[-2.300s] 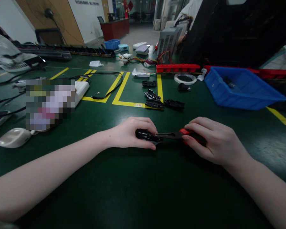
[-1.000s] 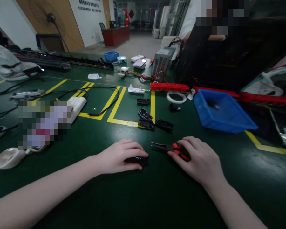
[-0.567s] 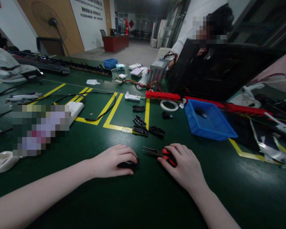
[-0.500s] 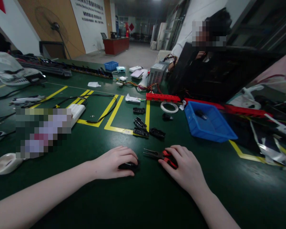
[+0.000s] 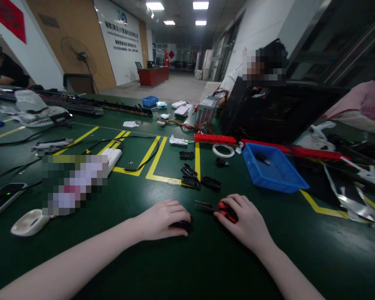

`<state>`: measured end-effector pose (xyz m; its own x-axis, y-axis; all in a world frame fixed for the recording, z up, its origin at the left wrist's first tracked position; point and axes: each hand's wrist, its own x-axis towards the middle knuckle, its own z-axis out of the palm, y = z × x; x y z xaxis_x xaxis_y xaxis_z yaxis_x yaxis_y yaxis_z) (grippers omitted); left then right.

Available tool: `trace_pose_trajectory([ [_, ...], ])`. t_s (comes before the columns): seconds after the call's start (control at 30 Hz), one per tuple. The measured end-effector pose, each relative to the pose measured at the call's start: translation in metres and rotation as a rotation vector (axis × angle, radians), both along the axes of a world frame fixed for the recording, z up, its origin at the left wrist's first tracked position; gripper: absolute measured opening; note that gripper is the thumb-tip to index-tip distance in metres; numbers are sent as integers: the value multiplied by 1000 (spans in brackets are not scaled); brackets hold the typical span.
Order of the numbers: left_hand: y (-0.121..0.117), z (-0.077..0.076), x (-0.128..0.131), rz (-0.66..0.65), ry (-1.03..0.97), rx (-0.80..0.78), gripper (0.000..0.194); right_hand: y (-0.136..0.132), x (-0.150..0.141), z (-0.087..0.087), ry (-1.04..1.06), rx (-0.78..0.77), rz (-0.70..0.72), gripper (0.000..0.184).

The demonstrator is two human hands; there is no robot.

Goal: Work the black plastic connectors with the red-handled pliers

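My left hand (image 5: 167, 221) is closed over a glossy black plastic part (image 5: 185, 225) on the green table; the fingers cover most of it. In my right hand (image 5: 242, 218) is a pair of needle-nose pliers (image 5: 211, 206) with red handles. Their thin jaws point left and stand slightly apart, with nothing between them and away from the black part. Beyond my hands lie several similar black plastic parts (image 5: 190, 181), close together near a yellow tape corner.
A blue bin (image 5: 276, 183) stands at the right, holding a small dark item. Near it lie a tape roll (image 5: 223, 151) and a black cap-like piece (image 5: 221, 162). A grey power supply (image 5: 207, 111), red strips (image 5: 215, 138), cables and a power bank-like device (image 5: 6, 200) surround the workspace. People sit across the table.
The pliers were at the black part in my left hand; they have since come away from it, and their jaws have parted. The camera view has tilted upward.
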<state>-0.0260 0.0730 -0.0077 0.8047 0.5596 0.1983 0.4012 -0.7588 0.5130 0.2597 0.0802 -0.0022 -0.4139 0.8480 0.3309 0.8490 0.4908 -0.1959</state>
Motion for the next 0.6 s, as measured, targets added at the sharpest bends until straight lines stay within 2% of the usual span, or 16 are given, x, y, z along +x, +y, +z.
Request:
trace_pose_trajectory([
  [0.1, -2, 0, 4, 21, 16, 38, 27, 0, 3, 1, -11, 6, 26, 29],
  [0.23, -4, -3, 10, 105, 33, 103, 30, 3, 15, 0, -84, -50, 117, 43],
  [0.33, -3, -4, 11, 99, 31, 141, 31, 9, 23, -6, -124, 1, 49, 65],
  [0.47, -4, -5, 9, 97, 39, 178, 33, 12, 27, -13, -158, -16, 3, 69],
  [0.6, -8, -7, 11, 178, 39, 191, 32, 0, 29, -16, -149, -14, -27, 77],
])
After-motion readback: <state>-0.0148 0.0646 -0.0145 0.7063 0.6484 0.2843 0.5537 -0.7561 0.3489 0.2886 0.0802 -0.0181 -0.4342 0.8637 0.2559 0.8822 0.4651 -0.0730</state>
